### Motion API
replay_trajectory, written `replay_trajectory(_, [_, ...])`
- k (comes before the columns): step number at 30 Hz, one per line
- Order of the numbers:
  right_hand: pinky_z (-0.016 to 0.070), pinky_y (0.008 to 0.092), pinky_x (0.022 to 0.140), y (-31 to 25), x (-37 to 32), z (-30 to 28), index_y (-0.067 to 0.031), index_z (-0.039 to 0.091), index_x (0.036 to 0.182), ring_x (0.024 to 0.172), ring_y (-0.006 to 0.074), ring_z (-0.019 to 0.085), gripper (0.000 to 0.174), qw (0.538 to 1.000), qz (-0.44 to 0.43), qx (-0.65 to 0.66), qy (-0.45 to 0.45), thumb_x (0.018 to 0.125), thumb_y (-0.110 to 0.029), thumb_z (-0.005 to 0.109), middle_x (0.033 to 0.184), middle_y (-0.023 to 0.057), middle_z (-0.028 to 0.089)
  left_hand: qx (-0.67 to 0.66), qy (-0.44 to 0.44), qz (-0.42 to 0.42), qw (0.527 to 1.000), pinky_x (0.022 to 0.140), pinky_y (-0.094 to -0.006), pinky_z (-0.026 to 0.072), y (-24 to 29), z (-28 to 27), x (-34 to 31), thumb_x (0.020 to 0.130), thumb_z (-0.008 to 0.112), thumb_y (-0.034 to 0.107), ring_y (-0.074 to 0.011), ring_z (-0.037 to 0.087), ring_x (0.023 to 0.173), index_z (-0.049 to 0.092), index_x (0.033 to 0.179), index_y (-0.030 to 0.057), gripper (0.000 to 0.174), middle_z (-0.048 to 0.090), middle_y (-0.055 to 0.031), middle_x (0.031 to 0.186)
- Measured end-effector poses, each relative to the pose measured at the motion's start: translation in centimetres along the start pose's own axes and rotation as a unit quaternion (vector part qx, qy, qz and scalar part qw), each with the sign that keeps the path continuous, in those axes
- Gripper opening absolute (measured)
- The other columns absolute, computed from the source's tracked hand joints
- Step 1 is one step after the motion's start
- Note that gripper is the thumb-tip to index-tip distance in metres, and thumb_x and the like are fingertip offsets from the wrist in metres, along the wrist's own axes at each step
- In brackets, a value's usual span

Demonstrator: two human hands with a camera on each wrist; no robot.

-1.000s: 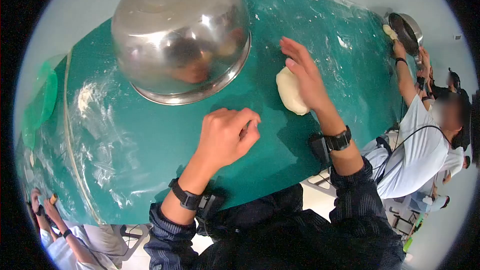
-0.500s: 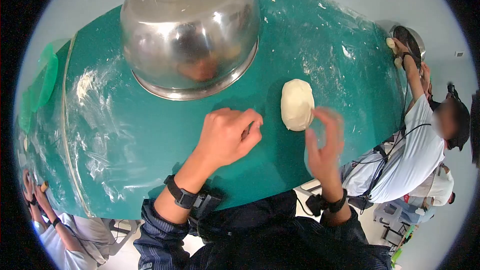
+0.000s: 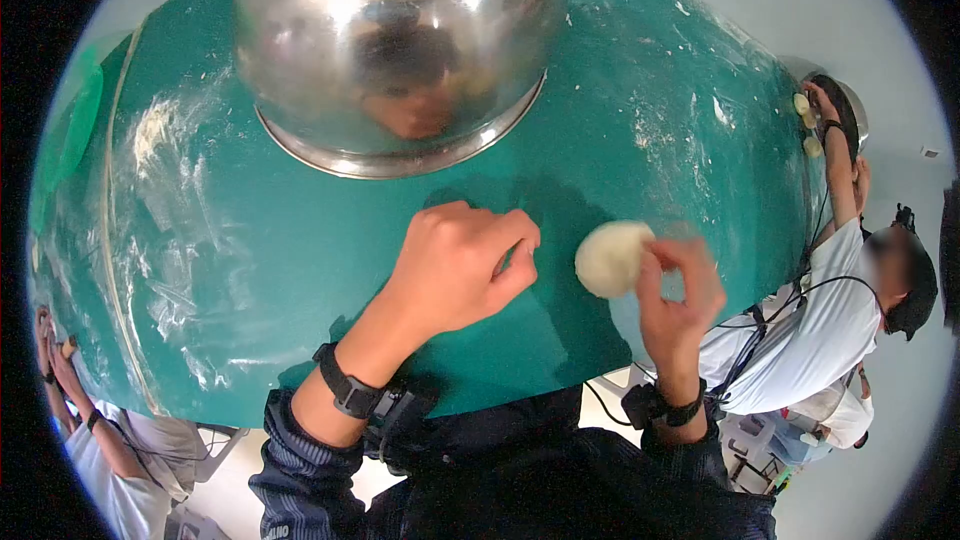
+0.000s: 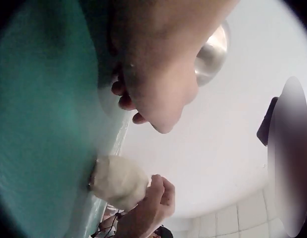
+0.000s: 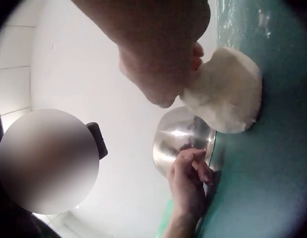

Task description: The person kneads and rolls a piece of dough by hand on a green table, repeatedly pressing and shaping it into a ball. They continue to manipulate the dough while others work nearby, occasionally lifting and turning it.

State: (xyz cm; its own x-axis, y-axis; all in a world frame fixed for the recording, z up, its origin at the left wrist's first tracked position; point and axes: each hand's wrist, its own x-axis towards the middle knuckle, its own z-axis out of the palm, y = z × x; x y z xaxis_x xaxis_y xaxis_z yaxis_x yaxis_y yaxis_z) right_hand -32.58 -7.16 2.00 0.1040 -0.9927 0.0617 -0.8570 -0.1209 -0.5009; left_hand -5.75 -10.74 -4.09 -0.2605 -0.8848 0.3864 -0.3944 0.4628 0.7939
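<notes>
A pale ball of dough [image 3: 608, 262] is at the right front of the green table [image 3: 300, 280]. My right hand [image 3: 680, 295] pinches the dough's near right edge between thumb and fingers. In the right wrist view the dough [image 5: 228, 94] is drawn out toward that hand [image 5: 163, 74], its lower side close over the table. My left hand [image 3: 455, 265] is idle to the left of the dough, fingers loosely curled and holding nothing. The left wrist view has this hand [image 4: 153, 84] low by the tabletop, apart from the dough [image 4: 118, 181].
A large steel bowl [image 3: 400, 50] stands upside down beyond my left hand. Flour streaks [image 3: 165, 140] mark the table. A green plastic container [image 3: 72, 135] is at the far left. Another person [image 3: 800, 330] works at the right with a pan [image 3: 845, 110]; someone else's arms [image 3: 90, 410] show at lower left.
My right hand first lay over the dough, drew back toward me off its right side, and now pinches its edge. The dough has shifted nearer. The left hand has kept its loose curl.
</notes>
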Motion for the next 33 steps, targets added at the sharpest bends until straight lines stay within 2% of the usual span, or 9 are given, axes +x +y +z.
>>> replay_trajectory(5, [0.0456,0.0522,0.097,1.3,-1.2,2.1,-0.0050,0.055,0.137,0.117,0.0398,0.056,0.064,0.969,-0.152,-0.081,0.176,0.086,-0.038,0.077,0.132,0.0250,0.055,-0.010,-0.008,0.001,1.000,0.056,-0.0399,0.0465,-0.2,0.2,0.2,0.084,0.070,0.009,-0.0264,0.057,0.051,0.070,0.085,0.0119,0.003,0.055,-0.0033,0.055])
replay_trajectory(6, [0.0381,0.0624,0.108,2.1,-2.2,3.1,-0.0059,0.046,0.148,0.133,0.0492,0.047,0.084,0.981,-0.140,-0.064,0.117,0.086,-0.058,0.072,0.147,0.0315,0.045,-0.009,-0.004,0.004,1.000,0.056,-0.0398,0.0464,-0.3,0.2,0.2,0.083,0.070,0.009,-0.0263,0.057,0.051,0.070,0.085,0.0117,0.003,0.055,-0.0032,0.056])
replay_trajectory(9, [0.0276,0.0667,0.117,0.3,-4.2,5.4,-0.0072,0.042,0.154,0.148,0.0535,0.033,0.090,0.972,-0.232,-0.012,0.027,0.090,-0.066,0.063,0.159,0.0351,0.035,-0.013,-0.007,-0.004,1.000,0.055,-0.0392,0.0479,-0.1,-0.1,0.5,0.080,0.071,0.010,-0.0271,0.060,0.053,0.065,0.082,0.0108,0.006,0.059,-0.0048,0.059])
replay_trajectory(16, [0.0220,0.0665,0.122,-3.0,2.2,5.7,-0.0066,0.036,0.160,0.152,0.0547,0.025,0.106,0.984,-0.127,-0.108,-0.055,0.080,-0.064,0.073,0.165,0.0312,0.029,-0.026,-0.007,-0.016,1.000,0.054,-0.0390,0.0480,-0.3,0.1,0.5,0.079,0.071,0.011,-0.0270,0.061,0.054,0.062,0.080,0.0106,0.010,0.059,-0.0057,0.060])
replay_trajectory(23, [0.0266,0.0565,0.124,-0.9,8.4,6.7,-0.0075,0.040,0.159,0.151,0.0469,0.034,0.099,0.997,-0.081,0.002,0.011,0.075,-0.034,0.086,0.164,0.0269,0.034,-0.036,0.026,-0.030,0.999,0.055,-0.0408,0.0468,-0.2,0.0,0.5,0.084,0.070,0.007,-0.0269,0.059,0.053,0.072,0.088,0.0107,0.006,0.058,-0.0063,0.058])
replay_trajectory(24, [0.0367,0.0514,0.119,-1.0,9.1,6.8,-0.0077,0.051,0.151,0.142,0.0413,0.049,0.085,0.989,-0.107,0.047,0.086,0.076,-0.024,0.087,0.155,0.0234,0.050,-0.029,0.027,-0.026,0.999,0.055,-0.0413,0.0470,-0.2,-0.1,0.4,0.084,0.070,0.008,-0.0273,0.059,0.053,0.072,0.088,0.0105,0.005,0.058,-0.0068,0.058])
replay_trajectory(28, [0.0502,0.0449,0.105,-1.1,8.8,5.8,-0.0068,0.071,0.130,0.114,0.0332,0.070,0.047,0.979,-0.049,0.192,0.048,0.085,-0.018,0.081,0.121,0.0147,0.074,-0.004,0.027,-0.004,1.000,0.055,-0.0426,0.0474,0.1,-0.1,-0.1,0.086,0.068,0.009,-0.0288,0.059,0.054,0.072,0.088,0.0103,0.004,0.059,-0.0076,0.058])
replay_trajectory(30, [0.0500,0.0440,0.104,1.1,8.1,4.5,-0.0073,0.072,0.128,0.113,0.0328,0.069,0.044,0.970,-0.171,0.158,-0.069,0.087,-0.020,0.081,0.122,0.0160,0.074,0.002,0.025,-0.002,1.000,0.055,-0.0426,0.0475,0.1,-0.1,-0.2,0.086,0.068,0.010,-0.0290,0.059,0.054,0.072,0.088,0.0100,0.005,0.059,-0.0079,0.058])
replay_trajectory(33, [0.0494,0.0447,0.102,-0.8,5.5,1.8,-0.0081,0.074,0.115,0.111,0.0349,0.066,0.032,0.960,-0.182,0.164,-0.135,0.088,-0.024,0.081,0.116,0.0138,0.072,0.000,0.026,-0.005,1.000,0.055,-0.0428,0.0476,0.1,-0.1,-0.4,0.087,0.067,0.010,-0.0293,0.059,0.054,0.072,0.088,0.0098,0.005,0.059,-0.0085,0.059])
